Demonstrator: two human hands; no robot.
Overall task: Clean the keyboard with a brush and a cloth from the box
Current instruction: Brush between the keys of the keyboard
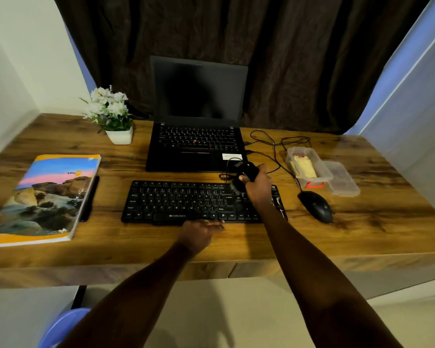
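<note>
Both your hands at keyboard (181,202): right hand (258,183) grips black brush (245,175), bristles on keys; left hand (199,231), fingers relaxed, touches front edge.

Black keyboard (186,202) lying flat, black brush (245,172) over its upper right keys, open clear box (325,170) holding yellow cloth (303,167).

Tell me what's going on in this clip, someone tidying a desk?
A person is cleaning a keyboard on a wooden desk. The right hand grips a black brush with its bristles down at the keyboard's upper right keys. The left hand rests with fairly straight fingers at the keyboard's front edge. The yellow cloth lies in the open box to the right, not yet used.
</note>
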